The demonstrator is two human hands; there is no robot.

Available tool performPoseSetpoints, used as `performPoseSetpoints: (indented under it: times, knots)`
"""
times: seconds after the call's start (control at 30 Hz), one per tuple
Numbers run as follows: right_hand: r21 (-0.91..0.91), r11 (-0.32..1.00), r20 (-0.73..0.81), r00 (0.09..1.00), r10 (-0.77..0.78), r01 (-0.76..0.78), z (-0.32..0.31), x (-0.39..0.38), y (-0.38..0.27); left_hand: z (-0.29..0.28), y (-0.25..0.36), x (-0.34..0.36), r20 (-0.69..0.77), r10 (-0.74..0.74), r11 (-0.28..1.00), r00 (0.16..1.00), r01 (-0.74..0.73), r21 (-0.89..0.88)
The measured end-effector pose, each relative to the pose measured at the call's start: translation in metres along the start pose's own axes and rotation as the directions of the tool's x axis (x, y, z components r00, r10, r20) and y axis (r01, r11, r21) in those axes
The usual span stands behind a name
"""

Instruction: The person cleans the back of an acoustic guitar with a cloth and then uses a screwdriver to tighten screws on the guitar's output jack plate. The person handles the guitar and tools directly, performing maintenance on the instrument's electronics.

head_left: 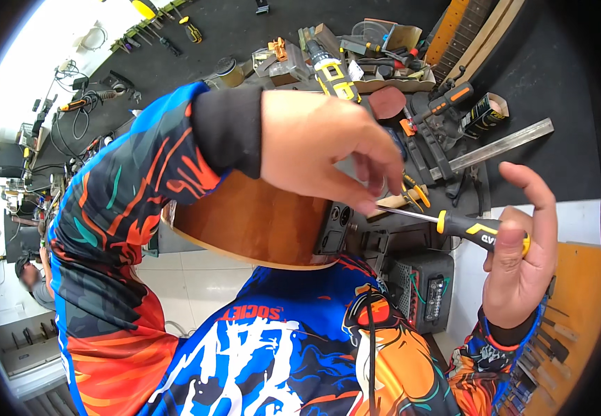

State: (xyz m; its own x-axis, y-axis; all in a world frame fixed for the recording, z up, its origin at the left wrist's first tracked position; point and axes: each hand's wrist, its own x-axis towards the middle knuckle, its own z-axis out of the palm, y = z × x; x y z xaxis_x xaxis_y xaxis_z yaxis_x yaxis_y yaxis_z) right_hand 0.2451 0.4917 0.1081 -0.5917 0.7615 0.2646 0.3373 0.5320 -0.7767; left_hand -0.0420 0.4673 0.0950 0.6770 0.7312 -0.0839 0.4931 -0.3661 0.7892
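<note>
My right hand (519,270) grips a screwdriver (481,230) by its black and yellow handle, between thumb and lower fingers, with the index finger raised away. The metal shaft points left. My left hand (328,142) reaches across, slightly blurred, its thumb and fingers pinched together at the screwdriver's tip. Whatever they hold there is too small or hidden to make out. Under my left forearm lies a glossy brown wooden guitar body (245,218), partly covered by the sleeve. A black panel (335,227) with a round socket sits in its side, just below my left fingertips.
Beyond my hands, a dark workbench (203,52) holds a yellow and black power drill (331,73), a metal straight bar (498,149), a can (484,114) and several hand tools. A black amplifier (422,291) stands below. Another person (35,284) is at far left.
</note>
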Motion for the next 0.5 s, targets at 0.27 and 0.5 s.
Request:
performPoseSetpoints:
  times: [0.27, 0.5]
  knots:
    - [-0.019, 0.999, 0.054, 0.997, 0.047, -0.046, -0.006, 0.001, 0.002, 0.005, 0.019, 0.028, -0.015, -0.052, 0.999, 0.999, 0.052, -0.008]
    - [-0.048, 0.996, 0.134, 0.988, -0.071, 0.078, -0.008, 0.003, 0.004, 0.008, 0.007, 0.029, -0.026, 0.035, 0.999, 0.999, -0.036, -0.015]
